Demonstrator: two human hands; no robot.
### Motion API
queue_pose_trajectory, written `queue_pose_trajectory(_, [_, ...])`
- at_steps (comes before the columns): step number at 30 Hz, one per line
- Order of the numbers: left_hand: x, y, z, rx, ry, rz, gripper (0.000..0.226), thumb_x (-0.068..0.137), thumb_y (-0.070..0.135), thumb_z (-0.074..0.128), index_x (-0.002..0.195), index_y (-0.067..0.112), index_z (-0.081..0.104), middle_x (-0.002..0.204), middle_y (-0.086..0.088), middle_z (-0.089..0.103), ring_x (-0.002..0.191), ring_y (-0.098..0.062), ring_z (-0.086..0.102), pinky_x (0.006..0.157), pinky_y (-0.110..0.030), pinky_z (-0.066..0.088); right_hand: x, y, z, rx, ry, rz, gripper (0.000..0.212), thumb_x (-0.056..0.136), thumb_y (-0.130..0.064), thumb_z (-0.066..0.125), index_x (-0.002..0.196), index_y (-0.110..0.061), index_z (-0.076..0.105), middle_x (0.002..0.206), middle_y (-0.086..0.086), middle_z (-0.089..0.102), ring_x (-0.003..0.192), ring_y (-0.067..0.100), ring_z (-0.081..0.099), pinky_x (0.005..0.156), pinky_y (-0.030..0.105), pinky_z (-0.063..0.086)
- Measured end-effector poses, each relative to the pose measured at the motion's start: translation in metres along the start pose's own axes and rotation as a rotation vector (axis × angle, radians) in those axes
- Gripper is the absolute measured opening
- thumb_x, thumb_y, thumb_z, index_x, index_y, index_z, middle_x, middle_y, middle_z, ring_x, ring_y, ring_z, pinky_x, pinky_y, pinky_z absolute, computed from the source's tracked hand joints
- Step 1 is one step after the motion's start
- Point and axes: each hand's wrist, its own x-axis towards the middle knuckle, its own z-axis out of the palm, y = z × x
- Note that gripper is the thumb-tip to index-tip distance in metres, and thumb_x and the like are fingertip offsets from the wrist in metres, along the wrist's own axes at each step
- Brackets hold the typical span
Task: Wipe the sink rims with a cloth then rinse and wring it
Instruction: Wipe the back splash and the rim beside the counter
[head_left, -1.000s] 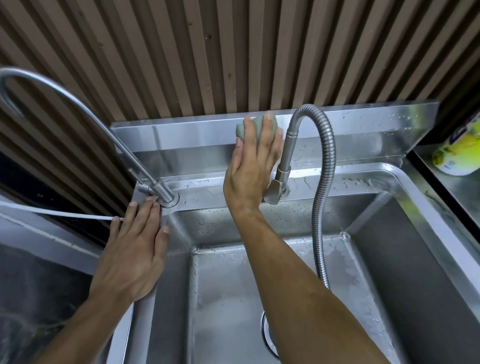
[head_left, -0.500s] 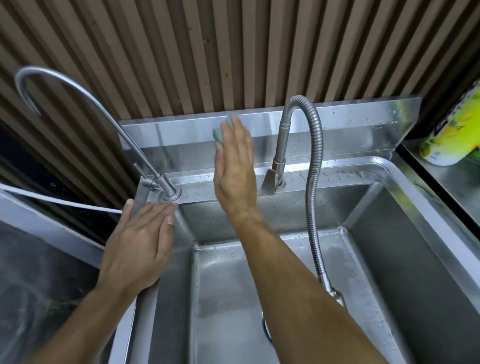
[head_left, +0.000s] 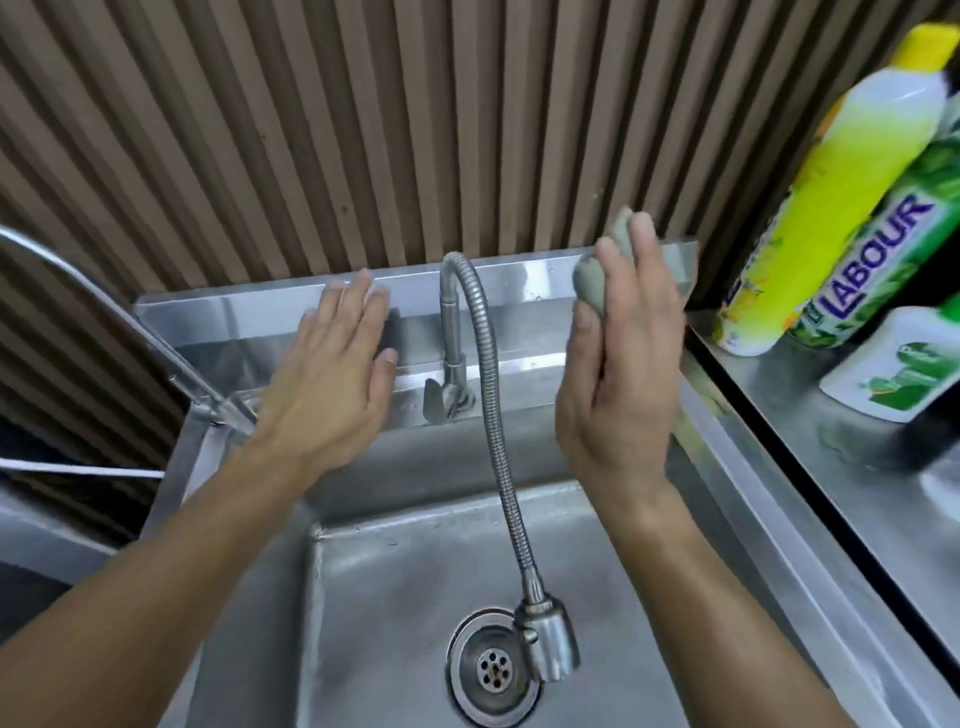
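The grey-green cloth (head_left: 597, 283) is bunched in the right hand (head_left: 618, 364), fingers curled round it, held up against the right end of the steel backsplash (head_left: 524, 280) at the back of the sink (head_left: 415, 571). The left hand (head_left: 332, 374) is spread flat and empty, palm against the backsplash left of the flexible tap (head_left: 488, 395), whose nozzle hangs over the drain (head_left: 491, 667). On the bench (head_left: 831, 467) to the right, a yellow bottle (head_left: 831, 197), a green bottle (head_left: 883, 244) and a white bottle (head_left: 904, 364) crowd near the corner. A wide sweep past the backsplash end could, I judge, knock one over. The tap hose may also snag an arm crossing it.
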Motion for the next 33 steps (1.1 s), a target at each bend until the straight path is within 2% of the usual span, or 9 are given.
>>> queue_pose_trajectory(8, [0.062, -0.007, 0.031, 0.22, 0.023, 0.137, 0.062, 0.106, 0.036, 0.018, 0.163, 0.012, 0.013, 0.172, -0.005, 0.008, 0.159, -0.027, 0.003, 0.129, -0.047, 0.008, 0.012, 0.076, 0.125, -0.285, -0.313, -0.076, 0.054, 0.109, -0.025, 0.052, 0.158, -0.008, 0.037, 0.169, 0.014, 0.026, 0.157, 0.038, 0.019, 0.128, 0.057, 0.016])
queue_pose_trajectory(12, [0.064, -0.025, 0.047, 0.307, 0.064, 0.214, 0.061, 0.109, 0.035, 0.02, 0.164, 0.014, 0.006, 0.172, -0.004, 0.005, 0.159, -0.027, 0.002, 0.128, -0.049, 0.009, 0.003, 0.086, 0.13, -0.377, -0.401, -0.163, 0.061, 0.111, -0.038, 0.041, 0.165, -0.019, 0.02, 0.173, 0.008, 0.01, 0.161, 0.033, 0.004, 0.13, 0.046, -0.002])
queue_pose_trajectory(18, [0.064, -0.025, 0.063, 0.328, 0.175, 0.21, 0.061, 0.109, 0.038, 0.015, 0.164, 0.014, 0.005, 0.173, -0.005, 0.005, 0.159, -0.027, -0.001, 0.129, -0.047, 0.003, 0.001, 0.114, 0.111, -0.447, -0.2, 0.236, 0.057, 0.113, -0.034, 0.027, 0.165, -0.011, 0.017, 0.173, 0.017, 0.006, 0.159, 0.043, -0.002, 0.128, 0.058, 0.005])
queue_pose_trajectory(22, [0.065, -0.025, 0.071, 0.338, 0.227, 0.191, 0.062, 0.109, 0.035, 0.022, 0.164, 0.013, 0.006, 0.172, -0.005, 0.005, 0.159, -0.026, -0.001, 0.129, -0.048, 0.005, -0.011, 0.09, 0.141, -0.352, -0.442, -0.189, 0.064, 0.109, -0.037, 0.045, 0.164, -0.012, 0.022, 0.172, 0.016, 0.012, 0.16, 0.039, 0.001, 0.126, 0.057, 0.014])
queue_pose_trajectory(24, [0.065, -0.026, 0.072, 0.341, 0.244, 0.199, 0.063, 0.108, 0.035, 0.025, 0.164, 0.012, 0.008, 0.172, -0.006, 0.007, 0.159, -0.027, -0.001, 0.128, -0.048, 0.006, -0.007, 0.106, 0.133, -0.361, -0.491, -0.275, 0.058, 0.111, -0.035, 0.038, 0.164, -0.016, 0.024, 0.172, 0.013, 0.016, 0.16, 0.037, 0.006, 0.126, 0.055, 0.017])
queue_pose_trajectory(26, [0.065, -0.026, 0.072, 0.338, 0.241, 0.207, 0.063, 0.108, 0.035, 0.024, 0.164, 0.012, 0.008, 0.172, -0.007, 0.009, 0.159, -0.027, -0.001, 0.128, -0.048, 0.005, 0.0, 0.133, 0.112, -0.424, -0.444, -0.228, 0.052, 0.113, -0.03, 0.025, 0.162, -0.012, 0.027, 0.171, 0.014, 0.019, 0.159, 0.034, 0.014, 0.127, 0.055, 0.017])
queue_pose_trajectory(29, [0.067, -0.026, 0.072, 0.344, 0.246, 0.205, 0.063, 0.107, 0.035, 0.022, 0.164, 0.012, 0.009, 0.171, -0.009, 0.013, 0.159, -0.029, 0.001, 0.128, -0.047, 0.004, 0.017, 0.171, 0.081, -0.481, -0.133, 0.114, 0.048, 0.111, -0.021, 0.027, 0.155, -0.005, 0.039, 0.164, 0.018, 0.033, 0.155, 0.033, 0.026, 0.128, 0.053, 0.016])
queue_pose_trajectory(31, [0.067, -0.026, 0.074, 0.337, 0.251, 0.19, 0.064, 0.107, 0.034, 0.027, 0.164, 0.012, 0.01, 0.171, -0.009, 0.014, 0.159, -0.027, -0.001, 0.128, -0.046, 0.001, 0.027, 0.166, 0.084, -0.43, 0.049, 0.357, 0.046, 0.109, -0.018, 0.031, 0.151, -0.005, 0.043, 0.163, 0.018, 0.035, 0.154, 0.036, 0.028, 0.127, 0.053, 0.014])
queue_pose_trajectory(33, [0.068, -0.024, 0.077, 0.33, 0.253, 0.175, 0.067, 0.105, 0.035, 0.031, 0.164, 0.011, 0.01, 0.171, -0.009, 0.014, 0.158, -0.024, -0.006, 0.128, -0.045, -0.001, 0.025, 0.132, 0.107, -0.374, 0.052, 0.408, 0.045, 0.109, -0.016, 0.034, 0.152, -0.005, 0.042, 0.164, 0.019, 0.033, 0.155, 0.039, 0.024, 0.128, 0.055, 0.012])
